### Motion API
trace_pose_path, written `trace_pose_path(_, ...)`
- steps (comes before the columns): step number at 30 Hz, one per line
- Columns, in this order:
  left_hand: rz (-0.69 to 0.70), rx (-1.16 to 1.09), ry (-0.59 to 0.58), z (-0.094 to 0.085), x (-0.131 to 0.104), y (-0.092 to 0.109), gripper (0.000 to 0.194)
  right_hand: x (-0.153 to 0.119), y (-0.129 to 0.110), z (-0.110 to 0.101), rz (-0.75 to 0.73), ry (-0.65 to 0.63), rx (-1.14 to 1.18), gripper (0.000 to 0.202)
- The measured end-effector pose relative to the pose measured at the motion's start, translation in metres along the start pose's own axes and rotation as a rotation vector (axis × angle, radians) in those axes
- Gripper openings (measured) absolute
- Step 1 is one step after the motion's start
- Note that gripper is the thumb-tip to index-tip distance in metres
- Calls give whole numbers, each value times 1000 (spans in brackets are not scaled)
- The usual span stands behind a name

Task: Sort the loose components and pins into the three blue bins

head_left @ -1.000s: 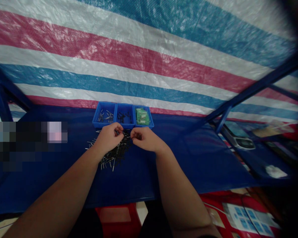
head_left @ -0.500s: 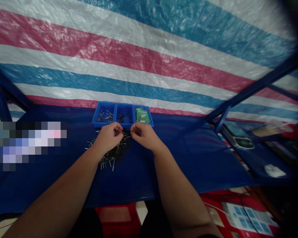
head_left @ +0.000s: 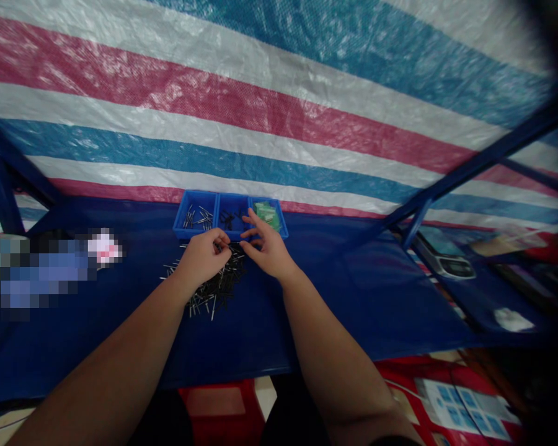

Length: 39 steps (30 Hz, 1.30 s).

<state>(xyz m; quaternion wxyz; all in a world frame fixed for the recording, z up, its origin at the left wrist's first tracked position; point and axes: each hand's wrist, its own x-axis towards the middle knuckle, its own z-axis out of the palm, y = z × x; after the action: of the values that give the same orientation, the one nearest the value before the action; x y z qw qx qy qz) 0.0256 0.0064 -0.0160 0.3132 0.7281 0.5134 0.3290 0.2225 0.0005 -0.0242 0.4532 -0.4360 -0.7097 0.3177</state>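
Observation:
A heap of small black and silver rod-like pieces (head_left: 218, 285) lies on the blue table in front of me. My left hand (head_left: 208, 254) is over the heap with its fingers curled together; whatever they pinch is too small or hidden to name. Just right of the heap, my right hand (head_left: 266, 248) has its fingers spread, with nothing visible in them. Behind both hands stands a blue three-part bin (head_left: 196, 234). Silver rods (head_left: 204, 218) lie in its left compartment, dark pieces (head_left: 227, 220) in the middle one, and green-and-white packets (head_left: 266, 214) in the right one.
A striped plastic sheet (head_left: 260, 111) hangs behind the blue table (head_left: 353, 291). A blue metal frame (head_left: 469, 167) rises at the right, near a digital scale (head_left: 453, 263). At the far left is a pixelated area. A red stool (head_left: 221, 412) shows below the table edge.
My right hand has opened from a pinch, its fingers spreading and reaching slightly up toward the bin. My left hand has stayed nearly still over the heap.

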Motion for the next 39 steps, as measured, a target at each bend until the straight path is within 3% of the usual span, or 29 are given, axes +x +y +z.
trace_pose_path(2,-1,-1,-2,0,0,0,15,0,0,-2,22,15,24,70)
trace_pose_path(4,0,-10,-9,-1,0,0,15,0,-3,-5,35,1,-8,48)
trace_pose_path(6,4,-13,-13,0,0,-1,15,-1,-7,-8,53,-63,-88,27)
trace_pose_path(9,6,-4,-8,0,0,-2,14,-2,-12,-13,99,-209,-196,16)
trace_pose_path(17,7,7,-9,1,0,-2,15,-6,-8,-10,195,-406,-384,15)
trace_pose_path(39,30,13,-5,2,0,-3,14,-3,-14,-9,121,-382,-408,7)
